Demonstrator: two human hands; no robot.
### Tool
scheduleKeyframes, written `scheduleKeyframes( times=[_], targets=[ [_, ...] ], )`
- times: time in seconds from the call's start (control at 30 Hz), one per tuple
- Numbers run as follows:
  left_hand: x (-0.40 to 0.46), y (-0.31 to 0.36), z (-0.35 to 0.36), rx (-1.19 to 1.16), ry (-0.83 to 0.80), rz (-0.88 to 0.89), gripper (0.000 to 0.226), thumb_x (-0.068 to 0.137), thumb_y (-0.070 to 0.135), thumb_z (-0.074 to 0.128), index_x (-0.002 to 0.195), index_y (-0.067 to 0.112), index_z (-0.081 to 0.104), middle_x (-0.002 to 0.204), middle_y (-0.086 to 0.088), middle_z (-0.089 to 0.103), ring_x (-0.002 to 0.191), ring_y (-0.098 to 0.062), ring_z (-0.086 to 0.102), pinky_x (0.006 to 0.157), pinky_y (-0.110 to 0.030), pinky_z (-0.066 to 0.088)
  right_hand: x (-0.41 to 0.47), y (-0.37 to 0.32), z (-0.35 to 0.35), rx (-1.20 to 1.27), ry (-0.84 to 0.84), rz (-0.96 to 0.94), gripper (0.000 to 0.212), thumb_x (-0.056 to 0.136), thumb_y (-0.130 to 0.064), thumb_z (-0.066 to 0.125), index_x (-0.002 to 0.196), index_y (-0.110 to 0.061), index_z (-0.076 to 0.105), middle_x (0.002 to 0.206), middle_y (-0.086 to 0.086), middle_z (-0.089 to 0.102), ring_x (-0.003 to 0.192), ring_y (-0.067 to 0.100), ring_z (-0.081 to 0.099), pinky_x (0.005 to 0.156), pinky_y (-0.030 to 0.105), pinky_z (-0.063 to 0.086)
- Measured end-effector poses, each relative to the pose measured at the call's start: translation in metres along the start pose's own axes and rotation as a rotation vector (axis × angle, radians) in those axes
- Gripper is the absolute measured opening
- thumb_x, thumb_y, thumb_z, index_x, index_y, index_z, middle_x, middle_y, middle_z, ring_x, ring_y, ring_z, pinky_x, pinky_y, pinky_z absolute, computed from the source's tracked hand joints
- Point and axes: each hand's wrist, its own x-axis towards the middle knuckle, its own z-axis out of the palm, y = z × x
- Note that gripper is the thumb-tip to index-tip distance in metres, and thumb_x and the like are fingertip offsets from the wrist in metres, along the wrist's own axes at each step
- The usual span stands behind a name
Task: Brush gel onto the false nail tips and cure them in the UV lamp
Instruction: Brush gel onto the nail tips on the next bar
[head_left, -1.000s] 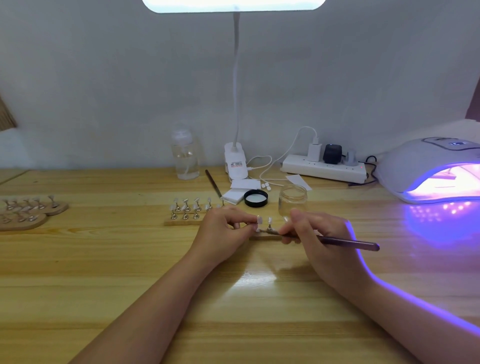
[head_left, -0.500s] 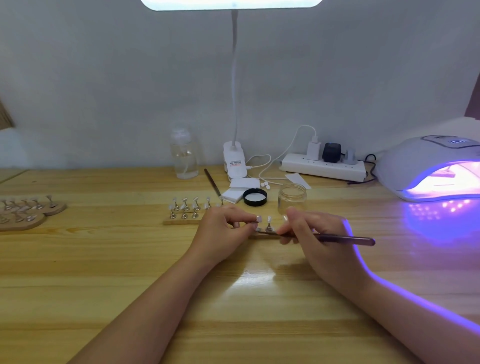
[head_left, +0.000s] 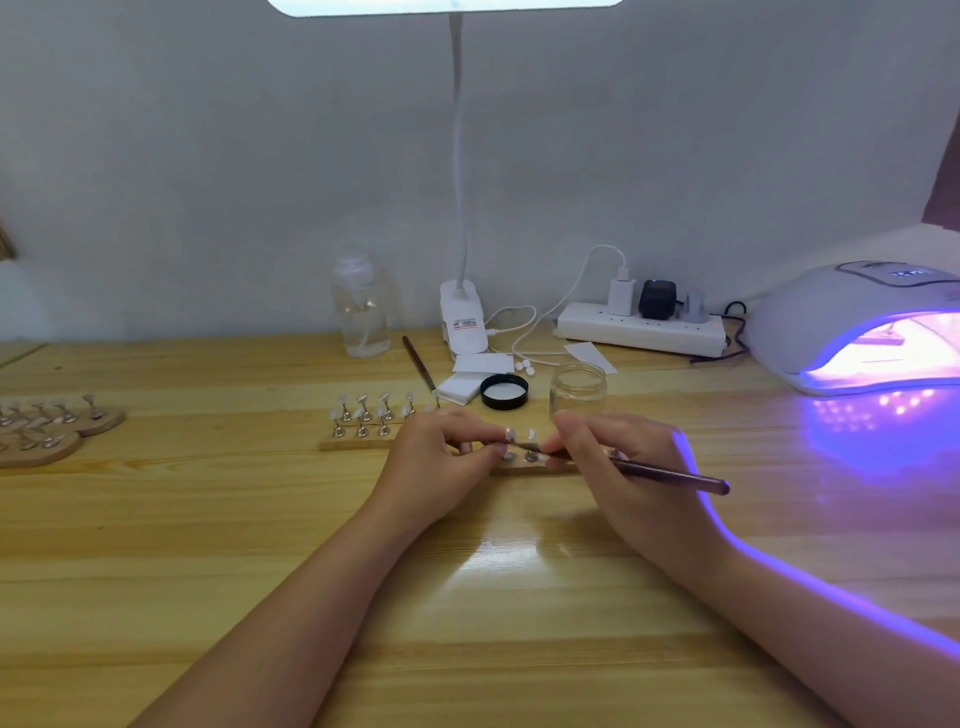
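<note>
Wooden strip (head_left: 535, 469) half hidden under left hand's (head_left: 436, 462) pinch; brush (head_left: 670, 474) in right-hand (head_left: 623, 467) grip.

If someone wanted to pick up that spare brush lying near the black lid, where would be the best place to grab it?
Probably the bare middle of the spare brush, pinched across its thin handle from above. It lies flat on the table, with open wood on its left. Its near tip sits close to the nail stand and white pads, so avoid that end.

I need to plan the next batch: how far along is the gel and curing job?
Done: jar open; UV lamp lit, something inside. In hand: left hand steadies a nail tip; right hand brushes it with the brush. Left: the rack of tips behind, state unclear.
</note>
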Motion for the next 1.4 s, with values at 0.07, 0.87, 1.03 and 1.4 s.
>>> scheduleKeyframes(
  times=[0.07, 0.87, 1.03, 1.4],
  targets=[
    [-0.0001, 0.0004, 0.0004, 0.009, -0.009, 0.005, 0.016, 0.076, 0.002, 0.071, 0.087, 0.013, 0.074, 0.072, 0.01, 0.061, 0.06, -0.004, 0.043, 0.056, -0.005, 0.034, -0.0011, -0.0004, -0.0005, 0.016, 0.022, -0.022, 0.033, 0.088, -0.04, 0.047, 0.075, -0.024, 0.072, 0.064, -0.015, 0.067, 0.064, -0.003, 0.062, 0.065, 0.013, 0.045],
    [0.0013, -0.002, 0.0001, 0.002, -0.003, 0.041, 0.015, 0.074, 0.004, 0.073, 0.085, 0.013, 0.074, 0.069, 0.013, 0.063, 0.062, -0.01, 0.045, 0.057, -0.007, 0.034, -0.001, -0.0011, 0.0014, 0.132, -0.021, 0.105, 0.037, 0.086, -0.054, 0.046, 0.068, -0.032, 0.069, 0.062, -0.013, 0.068, 0.063, 0.001, 0.064, 0.065, 0.022, 0.051],
    [0.0016, -0.0018, -0.0002, -0.02, -0.013, 0.038, 0.017, 0.073, 0.004, 0.073, 0.086, 0.015, 0.074, 0.07, 0.012, 0.064, 0.064, -0.011, 0.045, 0.057, -0.008, 0.034, 0.0014, -0.0023, 0.0002, 0.08, -0.002, 0.027, 0.029, 0.09, -0.045, 0.042, 0.078, -0.035, 0.067, 0.07, -0.017, 0.068, 0.075, 0.0, 0.064, 0.071, 0.02, 0.05],
    [0.002, -0.001, -0.0003, -0.079, -0.01, 0.025, 0.015, 0.071, 0.002, 0.074, 0.083, 0.011, 0.074, 0.068, 0.014, 0.065, 0.064, -0.009, 0.045, 0.058, -0.008, 0.035, -0.0001, -0.0006, 0.0005, 0.129, -0.006, 0.122, 0.038, 0.092, -0.046, 0.048, 0.072, -0.024, 0.072, 0.066, -0.009, 0.069, 0.069, 0.004, 0.066, 0.072, 0.031, 0.053]
  ],
)
